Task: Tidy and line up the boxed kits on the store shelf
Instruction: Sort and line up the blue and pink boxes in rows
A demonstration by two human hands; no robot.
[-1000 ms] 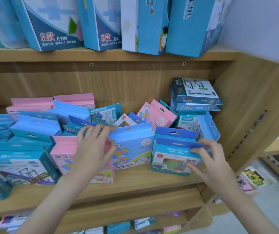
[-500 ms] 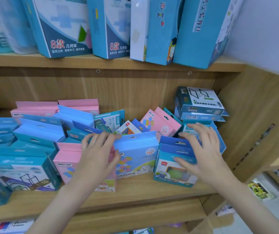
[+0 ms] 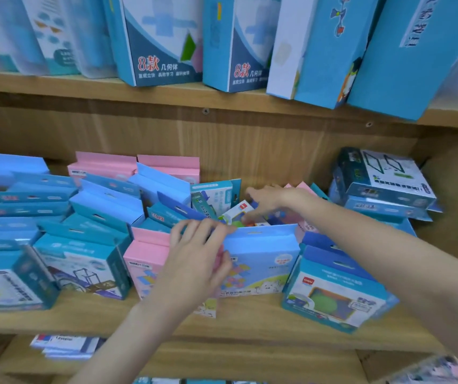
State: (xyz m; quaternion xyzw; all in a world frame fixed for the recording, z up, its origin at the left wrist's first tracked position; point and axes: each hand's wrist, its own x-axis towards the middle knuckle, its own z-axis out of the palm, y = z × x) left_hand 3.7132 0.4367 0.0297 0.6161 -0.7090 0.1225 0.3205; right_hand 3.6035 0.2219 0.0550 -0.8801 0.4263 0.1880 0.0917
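Wooden store shelf [image 3: 250,314], middle tier, packed with small boxed kits in uneven rows; taller blue cartons [image 3: 164,42] stand on the tier above.

Head view. Front row, left to right: teal kit [image 3: 83,268], pink kit [image 3: 146,261], light-blue kit [image 3: 263,259], dark-blue kit [image 3: 335,289]. The dark-blue one sits skewed, its right corner past the shelf edge. Behind the front row a white-and-orange kit [image 3: 236,213] lies tipped among leaning boxes.

Left hand [image 3: 197,256]: fingers curled over the top flaps where the pink and light-blue kits meet, thumb on the front face, gripping and steadying them upright. Right hand [image 3: 269,202]: reaches behind the front row, fingers slightly bent and fairly open, fingertips touching the tipped white-and-orange kit; whether it pinches the box cannot be told.

Judgement on step: straightening the jumbled back row. Best to keep the front pair braced, lift the tipped kit clear instead of dragging it, stand it flush with its neighbours. Skewed dark-blue kit needs pushing back afterwards.
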